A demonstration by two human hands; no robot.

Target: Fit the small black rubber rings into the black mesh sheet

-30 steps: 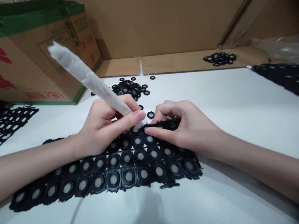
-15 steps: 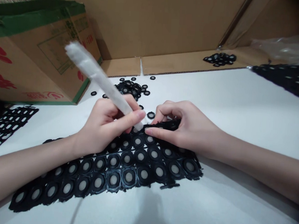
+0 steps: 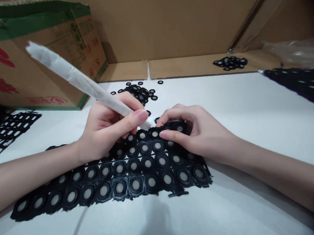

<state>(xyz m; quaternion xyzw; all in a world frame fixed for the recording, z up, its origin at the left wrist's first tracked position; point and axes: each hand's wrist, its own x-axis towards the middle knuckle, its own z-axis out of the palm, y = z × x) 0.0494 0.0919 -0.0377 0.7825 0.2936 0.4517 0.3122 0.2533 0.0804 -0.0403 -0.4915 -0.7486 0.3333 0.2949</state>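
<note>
My left hand (image 3: 111, 127) is closed around a long white stick-like tool (image 3: 81, 84) wrapped in what looks like paper or tape. The tool leans up to the left, its lower tip at the far edge of a black rubbery sheet (image 3: 135, 185). Rows of round pieces with pale grey centres fill the sheet. My right hand (image 3: 193, 130) pinches the sheet's far edge between thumb and fingers and lifts it slightly. Close behind the hands lies a small loose black ring (image 3: 157, 120), partly hidden by the right fingers.
A pile of loose black rings (image 3: 138, 92) lies beyond my hands. Another heap (image 3: 230, 62) rests on cardboard. A green-edged carton (image 3: 51, 61) stands at left, near a punched-out black sheet (image 3: 8, 133). More black sheet (image 3: 300, 83) lies at far right, below clear plastic (image 3: 299, 51).
The white tool has tipped further down to the left, and my left hand has turned with it. My right fingers have shifted slightly along the sheet's edge, uncovering a round piece.
</note>
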